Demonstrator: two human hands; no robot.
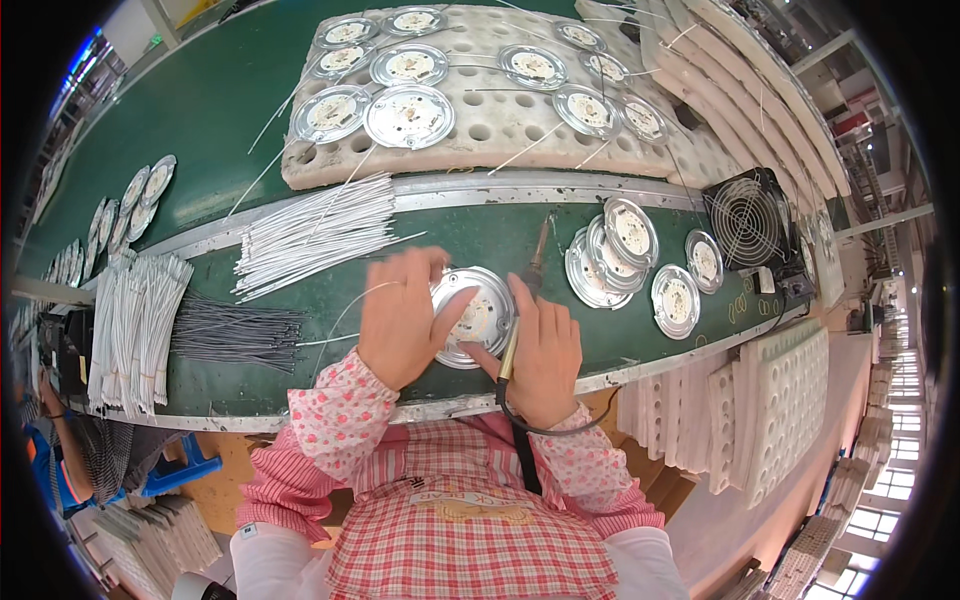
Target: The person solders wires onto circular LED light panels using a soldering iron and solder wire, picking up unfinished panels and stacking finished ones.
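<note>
A round silver disc with a pale circuit board (pixel 472 318) lies on the green bench before me. My left hand (pixel 400 318) is at its left side, thumb stretched over its face and fingers apart, slightly blurred. A thin white wire (pixel 338 338) runs to the left hand; its end is hidden. My right hand (pixel 540 355) grips a soldering iron (pixel 510 355), its tip pointing away from me, and its thumb touches the disc's lower edge. Right of it, several similar discs (pixel 630 232) are stacked, with two more (pixel 676 302) beside them.
White wires (pixel 320 230) lie in a pile behind my left hand, with bundled white wires (pixel 140 330) and dark wires (pixel 240 332) farther left. A foam tray (pixel 480 130) holding several discs stands beyond the metal rail (pixel 470 186). A black fan (pixel 745 222) sits at the right.
</note>
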